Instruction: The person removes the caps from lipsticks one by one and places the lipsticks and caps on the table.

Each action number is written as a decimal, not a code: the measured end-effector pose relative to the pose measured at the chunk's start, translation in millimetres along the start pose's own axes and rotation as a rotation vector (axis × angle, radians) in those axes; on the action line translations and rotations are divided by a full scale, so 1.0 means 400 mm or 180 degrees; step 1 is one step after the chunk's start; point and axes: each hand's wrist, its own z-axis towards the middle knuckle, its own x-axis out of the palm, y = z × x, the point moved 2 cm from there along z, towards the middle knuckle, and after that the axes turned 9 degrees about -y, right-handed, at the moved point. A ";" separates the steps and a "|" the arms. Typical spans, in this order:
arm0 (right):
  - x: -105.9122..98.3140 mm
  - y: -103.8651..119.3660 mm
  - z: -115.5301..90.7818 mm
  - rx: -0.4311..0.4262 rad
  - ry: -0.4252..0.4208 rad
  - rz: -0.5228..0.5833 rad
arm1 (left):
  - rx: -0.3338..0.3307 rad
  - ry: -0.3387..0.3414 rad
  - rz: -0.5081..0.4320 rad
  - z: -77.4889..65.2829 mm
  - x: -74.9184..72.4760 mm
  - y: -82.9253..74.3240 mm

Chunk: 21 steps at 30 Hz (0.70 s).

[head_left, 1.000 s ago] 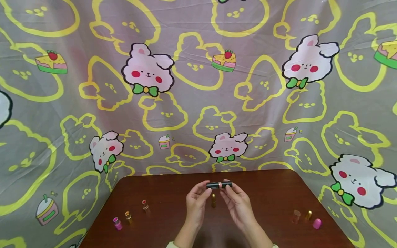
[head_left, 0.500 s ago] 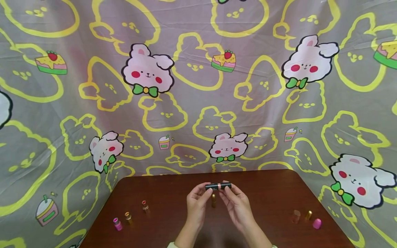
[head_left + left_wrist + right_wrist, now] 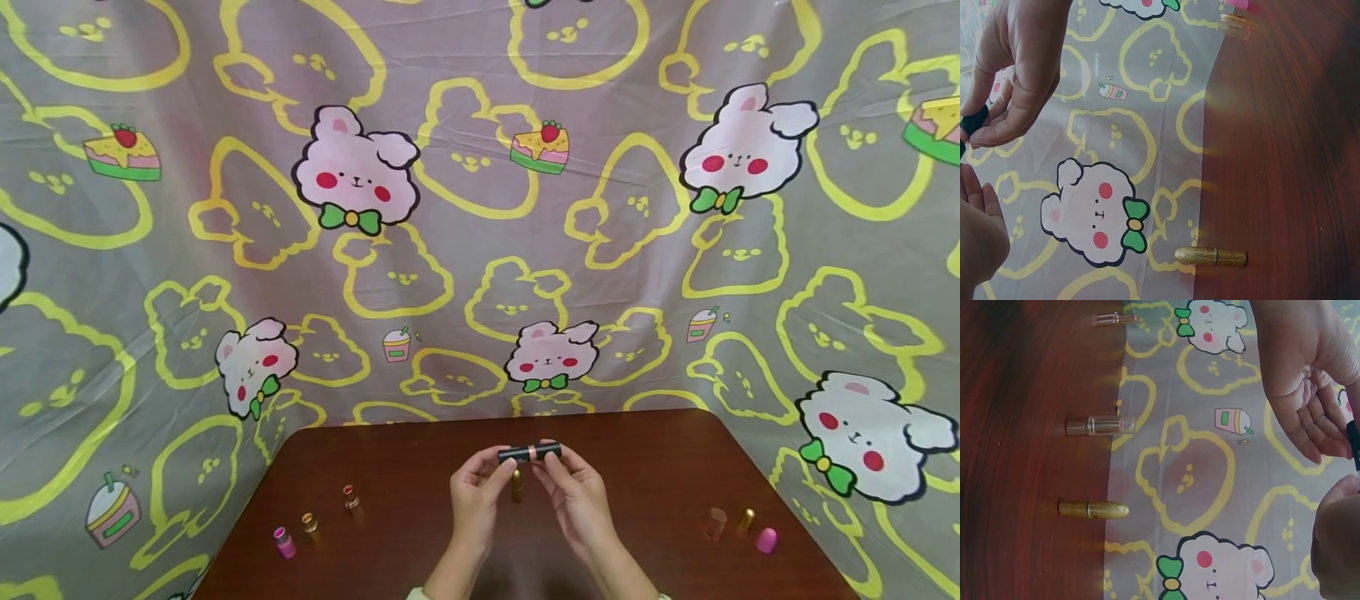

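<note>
Both hands hold one black lipstick tube with a rose-gold band (image 3: 532, 452) level above the middle of the table. My left hand (image 3: 472, 496) pinches its left end between thumb and fingers. The other end is pinched by my right hand (image 3: 579, 496). The tube looks closed, its two halves meeting at the band. A gold lipstick (image 3: 517, 486) stands upright just under the hands, apart from them; it shows whole in the left wrist view. In the right wrist view only a short dark piece of the black tube (image 3: 1354, 440) is visible at the edge.
On the left of the brown table (image 3: 405, 542) stand uncapped pink (image 3: 284, 542), gold (image 3: 310, 524) and red-tipped (image 3: 351, 498) lipsticks. A clear cap (image 3: 716, 524), a gold cap (image 3: 747, 521) and a pink cap (image 3: 767, 542) stand on the right. A patterned curtain (image 3: 465, 250) surrounds the table.
The black tube has sunk very slightly in the head view, with both hands keeping their pinch on it. The things on the table have stayed in place.
</note>
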 end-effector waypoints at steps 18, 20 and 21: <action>-0.004 -0.005 0.000 -0.0224 -0.0011 -0.0144 | 0.0077 -0.0099 0.0037 -0.010 0.001 -0.002; -0.005 -0.005 0.001 -0.0253 -0.0017 -0.0184 | 0.0083 -0.0117 0.0065 -0.011 0.000 -0.002; -0.005 -0.005 0.002 -0.0267 -0.0013 -0.0197 | 0.0074 -0.0127 0.0070 -0.011 0.000 -0.001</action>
